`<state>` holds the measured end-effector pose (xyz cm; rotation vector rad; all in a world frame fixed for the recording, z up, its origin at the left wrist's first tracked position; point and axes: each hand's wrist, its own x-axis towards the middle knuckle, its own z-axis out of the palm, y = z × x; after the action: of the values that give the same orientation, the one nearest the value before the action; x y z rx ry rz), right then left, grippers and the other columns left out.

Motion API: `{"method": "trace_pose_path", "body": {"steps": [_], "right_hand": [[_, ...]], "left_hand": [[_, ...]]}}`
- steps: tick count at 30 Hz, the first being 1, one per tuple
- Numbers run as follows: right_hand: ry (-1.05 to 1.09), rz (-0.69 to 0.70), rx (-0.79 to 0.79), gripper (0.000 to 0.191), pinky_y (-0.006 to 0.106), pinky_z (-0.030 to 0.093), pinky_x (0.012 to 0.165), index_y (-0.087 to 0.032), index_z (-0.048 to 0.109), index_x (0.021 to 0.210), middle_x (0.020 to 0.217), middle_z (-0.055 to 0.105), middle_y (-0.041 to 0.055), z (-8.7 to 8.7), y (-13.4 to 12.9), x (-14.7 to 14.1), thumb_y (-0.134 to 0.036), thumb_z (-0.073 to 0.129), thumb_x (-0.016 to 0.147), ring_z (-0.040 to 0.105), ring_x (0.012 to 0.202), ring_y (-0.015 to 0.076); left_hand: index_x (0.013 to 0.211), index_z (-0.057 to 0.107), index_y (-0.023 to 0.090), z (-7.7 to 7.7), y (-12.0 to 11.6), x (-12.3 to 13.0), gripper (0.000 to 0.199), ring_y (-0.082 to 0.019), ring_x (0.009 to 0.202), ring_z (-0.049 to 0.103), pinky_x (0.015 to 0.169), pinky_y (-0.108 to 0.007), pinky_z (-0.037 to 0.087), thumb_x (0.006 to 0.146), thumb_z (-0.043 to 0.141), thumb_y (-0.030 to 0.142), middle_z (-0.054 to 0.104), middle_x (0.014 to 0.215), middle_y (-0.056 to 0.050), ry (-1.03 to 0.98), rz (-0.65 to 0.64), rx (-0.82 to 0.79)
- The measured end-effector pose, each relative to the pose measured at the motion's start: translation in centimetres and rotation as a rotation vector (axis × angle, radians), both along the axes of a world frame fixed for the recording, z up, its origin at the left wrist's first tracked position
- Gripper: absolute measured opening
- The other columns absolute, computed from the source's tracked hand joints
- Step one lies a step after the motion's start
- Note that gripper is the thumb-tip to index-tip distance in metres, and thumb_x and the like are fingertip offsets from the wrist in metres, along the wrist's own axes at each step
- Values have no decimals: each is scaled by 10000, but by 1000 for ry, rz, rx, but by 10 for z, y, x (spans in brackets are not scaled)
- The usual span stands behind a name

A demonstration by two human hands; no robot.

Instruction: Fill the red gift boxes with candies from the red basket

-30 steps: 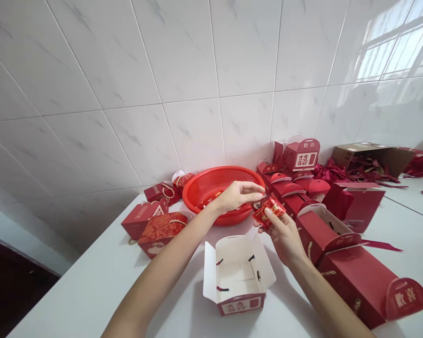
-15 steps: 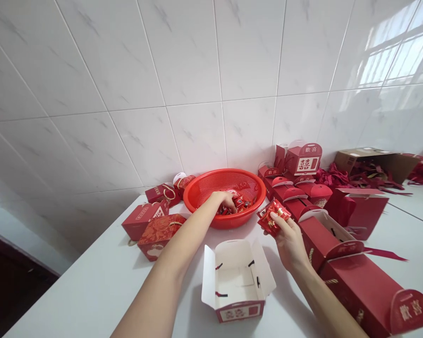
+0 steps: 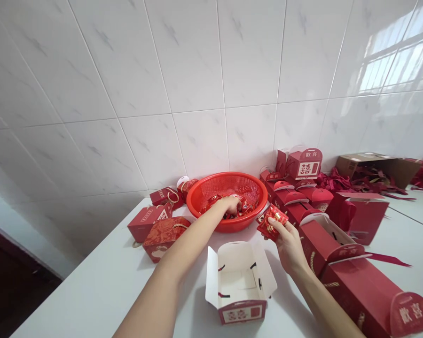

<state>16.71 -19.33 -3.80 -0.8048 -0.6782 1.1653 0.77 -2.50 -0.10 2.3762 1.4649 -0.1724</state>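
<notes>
My left hand (image 3: 233, 204) reaches into a red plastic colander (image 3: 228, 227), fingers curled down among red-wrapped candies (image 3: 247, 206); its fingertips are hidden. In my right hand (image 3: 288, 241) are red candy packets (image 3: 273, 221) with gold print, pinched under the thumb and held right of the colander. Between my forearms stands a red gift box (image 3: 242, 313), its flaps spread and its white inside bare apart from short dark cord ends.
Closed red boxes (image 3: 165, 234) sit left of the colander. Along the right stand several more red boxes (image 3: 370, 291), some stacked. A cardboard carton (image 3: 402, 170) of dark red ribbons lies on its side at far right. A tiled wall (image 3: 197, 141) backs the white table (image 3: 102, 281).
My left hand has shifted slightly right within the colander, its fingers lower among the candies. My right hand still holds the packets in nearly the same place. The view has tilted slightly.
</notes>
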Motion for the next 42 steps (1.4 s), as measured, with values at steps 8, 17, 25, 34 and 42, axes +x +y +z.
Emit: {"method": "trace_pose_path", "body": {"steps": [8, 17, 25, 34, 42], "right_hand": [[-18, -3, 13, 413, 238, 452, 501, -167, 718, 783, 710, 702, 1, 1, 1, 0, -453, 911, 556, 578, 582, 122], [-15, 4, 17, 386, 244, 459, 500, -165, 723, 779, 711, 709, 8, 1, -1, -1, -433, 901, 567, 594, 589, 134], [4, 24, 17, 371, 238, 471, 503, -172, 743, 789, 729, 725, 8, 3, -2, -3, -411, 907, 557, 605, 608, 135], [62, 63, 33, 346, 241, 494, 487, -179, 740, 746, 715, 716, 6, 8, -3, 0, -405, 915, 551, 609, 589, 135], [77, 97, 33, 375, 237, 498, 489, -171, 742, 750, 697, 712, 10, 10, -5, 0, -419, 928, 540, 621, 588, 139]], "left_hand": [[1266, 631, 230, 12, -16, -7, 530, -251, 1131, 649, 939, -289, 499, 750, 730, 162, 694, 1241, -63, -95, 60, 182], [1043, 726, 242, 11, -17, -8, 464, -305, 1012, 695, 881, -358, 533, 600, 831, 153, 752, 1044, -62, 6, 87, 56], [947, 704, 222, 8, -26, 3, 385, -372, 1123, 651, 1017, -498, 460, 588, 808, 129, 728, 1111, -111, -14, 104, 83], [947, 679, 216, 13, -22, -11, 319, -295, 1000, 644, 955, -415, 484, 634, 724, 179, 693, 903, -42, -523, 221, 138], [1030, 533, 201, 29, -34, -21, 323, -175, 794, 654, 829, -359, 581, 716, 468, 233, 623, 809, -14, -1115, 215, -147]]}}
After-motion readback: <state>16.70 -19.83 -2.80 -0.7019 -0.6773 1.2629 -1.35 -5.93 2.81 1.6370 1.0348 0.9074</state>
